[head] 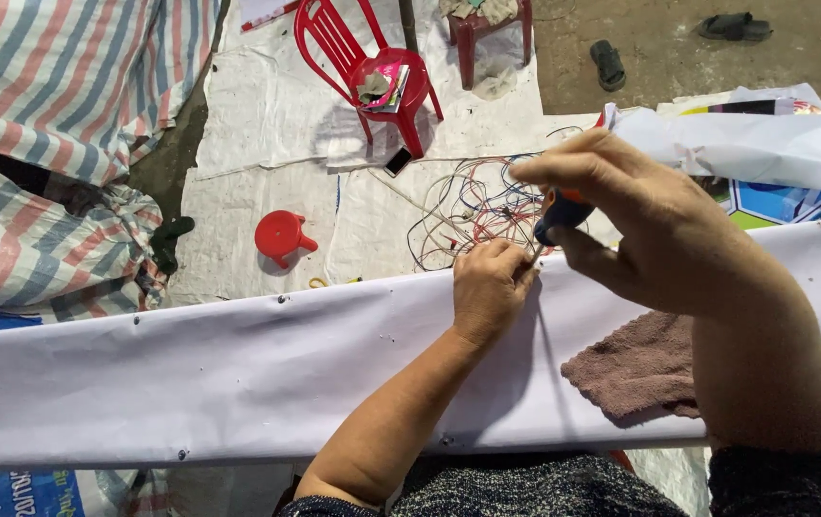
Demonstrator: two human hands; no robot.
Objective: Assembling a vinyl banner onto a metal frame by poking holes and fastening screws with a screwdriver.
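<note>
right hand point(650, 225) raised, grip closed on screwdriver point(561, 213), left hand point(489, 287) pinching banner edge point(238, 364)

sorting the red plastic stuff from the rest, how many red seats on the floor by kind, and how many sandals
red plastic chair with a backrest: 1
red plastic stools: 2
dark sandals: 2
total: 5

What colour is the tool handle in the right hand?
Orange and blue handle, gripped by the right hand; head view.

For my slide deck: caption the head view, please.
Left hand presses the white banner; right hand holds an orange-handled tool.
</note>
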